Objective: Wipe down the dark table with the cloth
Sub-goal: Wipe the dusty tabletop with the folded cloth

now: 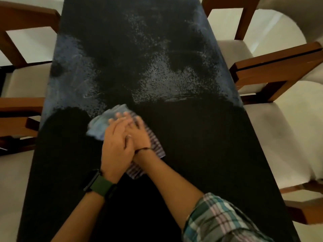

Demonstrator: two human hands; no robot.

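A long dark table (201, 154) runs away from me, its far half streaked with pale, wet-looking smears and its near half evenly black. A checked blue and purple cloth (103, 123) lies on the table near the middle, at the border of the smeared part. My right hand (139, 135) presses flat on the cloth. My left hand (117, 145) lies on top of the right hand, pressing down too. The hands cover most of the cloth; it shows at the far left and along the right and near sides.
Wooden chairs with pale seats stand along both long sides: two on the right (272, 67) (283, 145) and two on the left (22, 79) (19, 123). A green-strapped watch (97, 183) is on my left wrist.
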